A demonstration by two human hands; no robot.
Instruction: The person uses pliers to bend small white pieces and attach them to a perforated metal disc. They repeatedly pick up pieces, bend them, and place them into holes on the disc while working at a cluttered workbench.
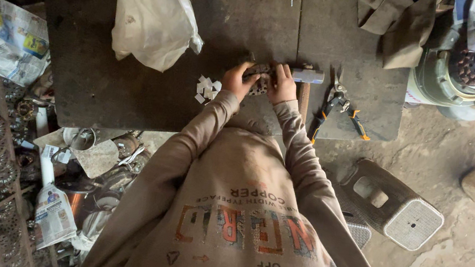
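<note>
Gripping a small perforated metal piece between both hands, a person works at a dark slab workbench. The left hand and right hand close around the piece from either side. Just right of the piece lies a hammer, then tin snips; paper scraps sit just left, a white plastic bag beyond.

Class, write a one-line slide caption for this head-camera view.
Both hands, left hand and right hand, grip a small perforated metal piece on a dark workbench, beside a hammer and tin snips.
</note>
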